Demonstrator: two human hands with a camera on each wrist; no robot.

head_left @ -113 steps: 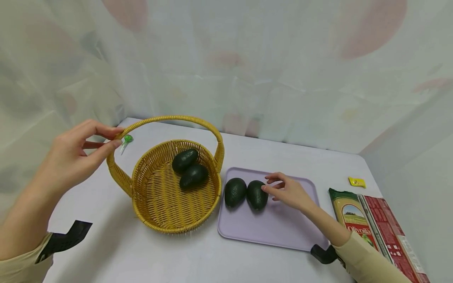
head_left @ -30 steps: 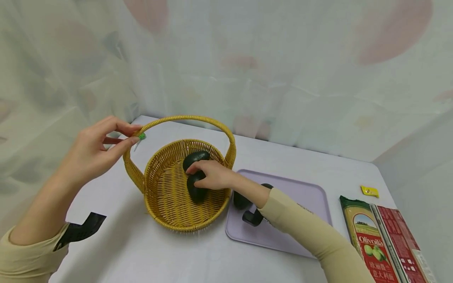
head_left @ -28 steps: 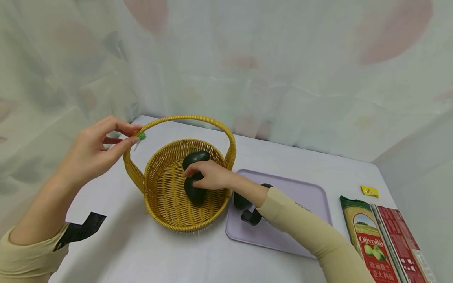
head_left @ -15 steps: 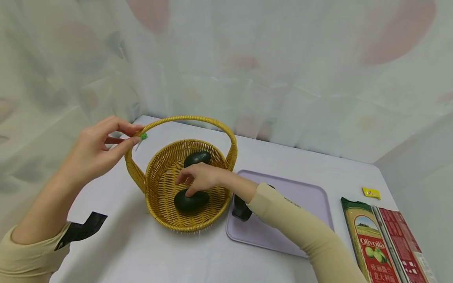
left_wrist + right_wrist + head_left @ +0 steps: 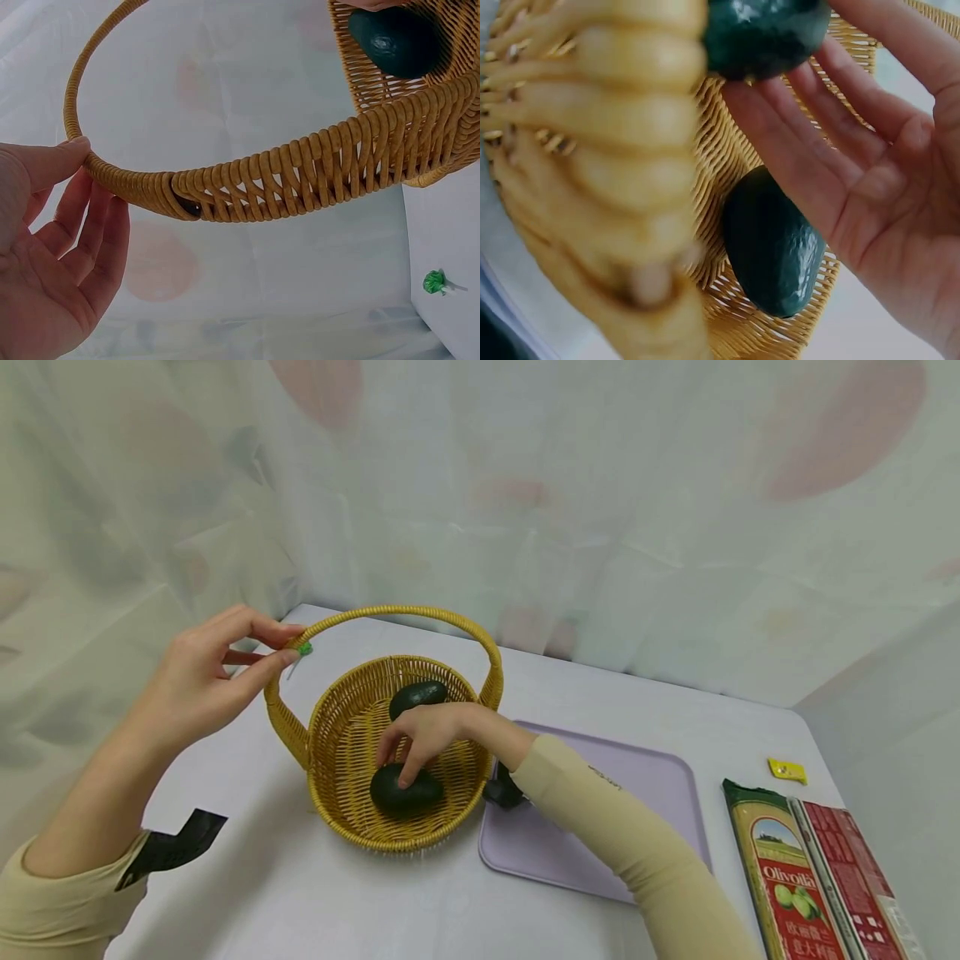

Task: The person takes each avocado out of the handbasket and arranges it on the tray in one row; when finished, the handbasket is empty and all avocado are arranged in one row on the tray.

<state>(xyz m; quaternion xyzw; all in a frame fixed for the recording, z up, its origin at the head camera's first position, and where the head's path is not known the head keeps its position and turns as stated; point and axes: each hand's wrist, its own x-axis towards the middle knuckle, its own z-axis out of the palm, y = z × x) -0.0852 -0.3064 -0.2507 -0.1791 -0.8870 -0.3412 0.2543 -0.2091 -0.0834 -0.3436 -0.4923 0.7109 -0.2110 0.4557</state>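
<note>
My left hand pinches the left side of the arched handle of a yellow woven basket. Two dark green avocados lie inside the basket. My right hand reaches in over the right rim and holds the nearer avocado between thumb and fingers. The other avocado rests by the back wall, just beyond that hand. In the right wrist view, the held avocado sits between thumb and fingertips, with the second avocado below the fingers. The handle crosses the left wrist view.
A lilac tray lies right of the basket, partly covered by my right sleeve. Further right are an Olivoilà packet and a small yellow packet. A green lollipop lies behind the left hand.
My right hand has gone from beside an avocado on the tray into the basket. There the nearer avocado has turned and shifted toward the front. My left hand keeps its hold on the handle.
</note>
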